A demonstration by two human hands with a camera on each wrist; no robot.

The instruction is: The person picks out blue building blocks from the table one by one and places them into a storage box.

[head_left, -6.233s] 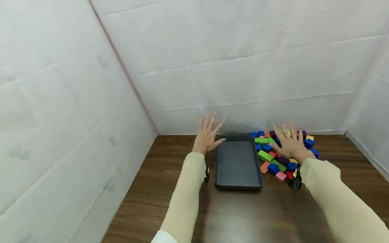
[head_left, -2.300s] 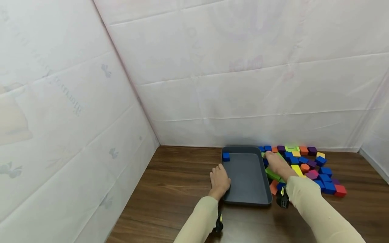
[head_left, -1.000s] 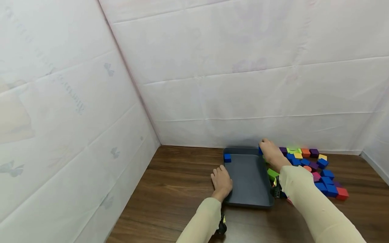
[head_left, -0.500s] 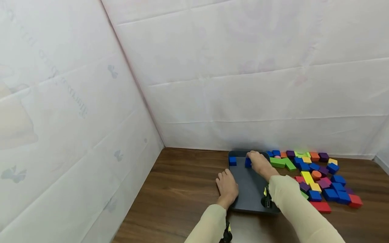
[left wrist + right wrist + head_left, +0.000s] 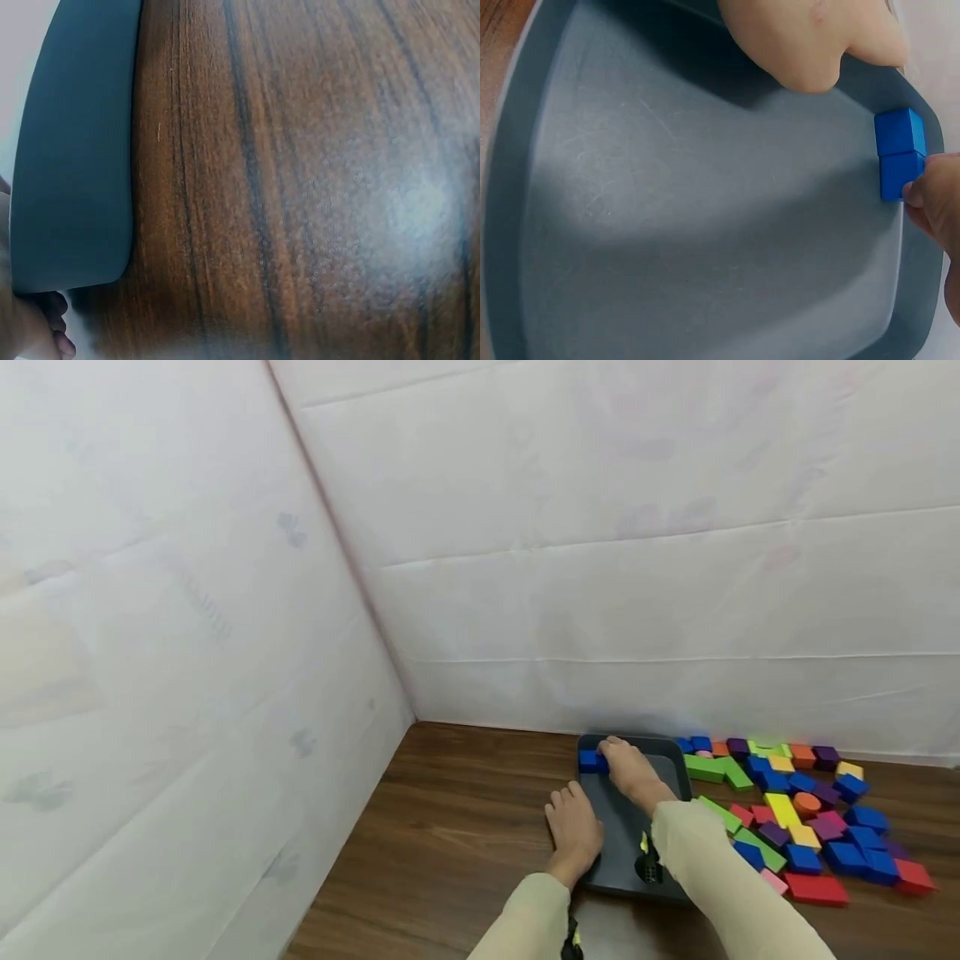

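A dark grey tray point(image 5: 619, 839) lies on the wooden table point(image 5: 450, 835). Two blue cubes point(image 5: 589, 762) sit side by side in its far left corner. In the right wrist view they show as a farther cube point(image 5: 900, 133) and a nearer cube point(image 5: 898, 175) against the tray point(image 5: 705, 225) wall. My right hand point(image 5: 627, 770) reaches into that corner; its fingertips point(image 5: 932, 193) touch the nearer cube while the thumb stays apart. My left hand point(image 5: 573, 822) rests flat against the tray's left rim point(image 5: 75, 150), holding nothing.
A spread of several coloured foam blocks point(image 5: 787, 810) covers the table right of the tray, with a flat red block point(image 5: 817, 889) nearest me. White sheeted walls close in the left and back sides. Bare wood lies left of the tray.
My right hand carried a second blue cube from the pile across the tray and set it beside the first one in the far left corner. The left hand stayed on the rim.
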